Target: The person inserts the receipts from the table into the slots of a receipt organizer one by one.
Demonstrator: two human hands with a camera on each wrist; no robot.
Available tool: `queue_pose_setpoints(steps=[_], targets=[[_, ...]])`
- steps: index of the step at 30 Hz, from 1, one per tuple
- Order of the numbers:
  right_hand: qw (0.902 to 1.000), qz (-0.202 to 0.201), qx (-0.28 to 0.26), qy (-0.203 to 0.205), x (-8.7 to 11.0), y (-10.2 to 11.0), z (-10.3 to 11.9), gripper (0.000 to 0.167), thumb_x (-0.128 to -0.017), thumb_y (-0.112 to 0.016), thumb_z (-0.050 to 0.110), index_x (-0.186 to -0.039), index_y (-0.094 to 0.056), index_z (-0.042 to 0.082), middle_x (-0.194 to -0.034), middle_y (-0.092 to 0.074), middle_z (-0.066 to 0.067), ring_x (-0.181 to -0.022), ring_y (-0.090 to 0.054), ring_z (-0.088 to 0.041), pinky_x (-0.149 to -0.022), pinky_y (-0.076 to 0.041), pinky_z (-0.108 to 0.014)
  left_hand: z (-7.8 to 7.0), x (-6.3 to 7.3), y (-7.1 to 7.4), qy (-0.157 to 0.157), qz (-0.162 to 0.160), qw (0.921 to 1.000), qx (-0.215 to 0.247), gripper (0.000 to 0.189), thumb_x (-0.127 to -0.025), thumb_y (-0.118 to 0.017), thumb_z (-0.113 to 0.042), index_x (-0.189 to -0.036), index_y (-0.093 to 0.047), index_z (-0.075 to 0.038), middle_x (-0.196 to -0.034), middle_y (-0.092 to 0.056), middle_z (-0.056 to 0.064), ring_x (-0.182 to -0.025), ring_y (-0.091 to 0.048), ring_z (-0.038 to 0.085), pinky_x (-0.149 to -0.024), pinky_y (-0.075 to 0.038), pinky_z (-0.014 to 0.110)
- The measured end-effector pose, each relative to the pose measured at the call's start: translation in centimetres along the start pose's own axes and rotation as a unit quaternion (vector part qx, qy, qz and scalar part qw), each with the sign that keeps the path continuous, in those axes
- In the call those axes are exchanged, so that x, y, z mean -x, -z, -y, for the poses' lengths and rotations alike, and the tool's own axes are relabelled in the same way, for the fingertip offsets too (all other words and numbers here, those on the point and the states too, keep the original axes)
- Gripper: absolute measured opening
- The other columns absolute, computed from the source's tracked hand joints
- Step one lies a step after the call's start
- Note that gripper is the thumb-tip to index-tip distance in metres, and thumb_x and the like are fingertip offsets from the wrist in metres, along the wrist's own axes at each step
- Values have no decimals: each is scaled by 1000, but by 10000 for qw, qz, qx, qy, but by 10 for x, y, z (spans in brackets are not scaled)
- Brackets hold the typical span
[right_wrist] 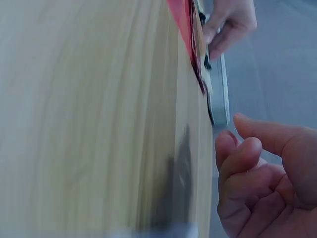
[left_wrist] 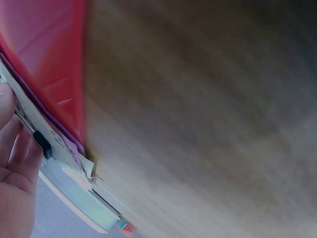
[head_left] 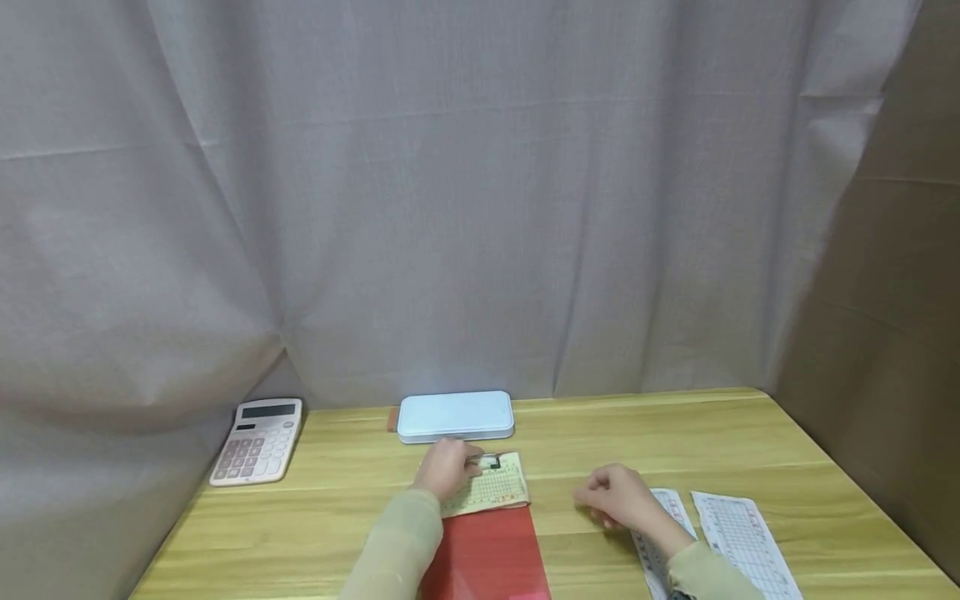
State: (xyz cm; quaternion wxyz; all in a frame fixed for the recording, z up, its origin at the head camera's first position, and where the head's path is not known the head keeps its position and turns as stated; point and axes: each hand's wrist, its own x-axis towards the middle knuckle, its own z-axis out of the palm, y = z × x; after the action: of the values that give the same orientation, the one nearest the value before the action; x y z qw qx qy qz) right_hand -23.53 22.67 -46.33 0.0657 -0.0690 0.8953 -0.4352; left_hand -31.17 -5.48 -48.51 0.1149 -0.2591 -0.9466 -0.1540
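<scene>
My left hand (head_left: 442, 468) pinches a black binder clip (head_left: 493, 462) by its wire handle, at the top edge of yellow printed slips (head_left: 491, 490). These slips lie over the far end of a red folder (head_left: 495, 550). In the left wrist view, the binder clip (left_wrist: 42, 145) sits between thumb and fingers. Above the table to the right, my right hand (head_left: 617, 497) hovers with loosely curled fingers and nothing between them. Just beside it lie two white printed slips (head_left: 746, 533), one partly hidden under the right forearm.
A white flat case (head_left: 455, 415) stands beyond the left hand at the table's back edge. Over on the far left lies a calculator (head_left: 258, 442). A grey curtain (head_left: 480, 208) hangs behind the wooden table (head_left: 600, 433).
</scene>
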Motion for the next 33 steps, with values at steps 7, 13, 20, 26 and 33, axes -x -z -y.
queue_pose_setpoints(steps=[7, 13, 20, 26, 33], targets=[[9986, 86, 454, 262, 17, 34, -21, 17, -87, -67, 22, -82, -68, 6, -55, -54, 1, -43, -45, -7, -39, -37, -16, 0, -1, -3, 50, 18, 10000, -22, 24, -75, -78, -26, -97, -76, -17, -89, -73, -3, -80, -67, 12, -72, -54, 26], [9979, -57, 637, -52, 32, 54, -35, 16, -85, -69, 20, -89, -68, 5, -70, -60, -2, -53, -52, -11, -46, -46, -23, 0, -1, -2, 70, 16, 10000, 12, 25, -75, -78, -26, -98, -76, -16, -89, -73, -3, -81, -68, 13, -72, -54, 27], [9919, -501, 1161, -153, 38, 63, -47, 22, -79, -74, 16, -97, -70, 4, -79, -62, 1, -69, -55, -11, -54, -49, -22, 0, -1, -2, 149, 101, 9998, 54, 25, -76, -77, -26, -99, -76, -16, -92, -73, -3, -85, -68, 14, -75, -54, 28], [9858, -594, 1568, 40, 39, 68, -54, 27, -79, -75, 18, -101, -70, 4, -79, -61, 4, -70, -54, -7, -58, -47, -23, 1, 0, 0, 61, 40, 10000, 14, 25, -76, -78, -25, -99, -76, -16, -91, -73, -2, -83, -68, 14, -74, -55, 28], [9817, -582, 1806, -160, 36, 71, -57, 38, -78, -76, 21, -108, -67, -1, -91, -61, -3, -79, -54, -15, -65, -49, -32, 0, 0, -2, 55, 18, 10000, -7, 25, -76, -78, -27, -99, -76, -17, -91, -73, -3, -82, -68, 14, -73, -55, 28]])
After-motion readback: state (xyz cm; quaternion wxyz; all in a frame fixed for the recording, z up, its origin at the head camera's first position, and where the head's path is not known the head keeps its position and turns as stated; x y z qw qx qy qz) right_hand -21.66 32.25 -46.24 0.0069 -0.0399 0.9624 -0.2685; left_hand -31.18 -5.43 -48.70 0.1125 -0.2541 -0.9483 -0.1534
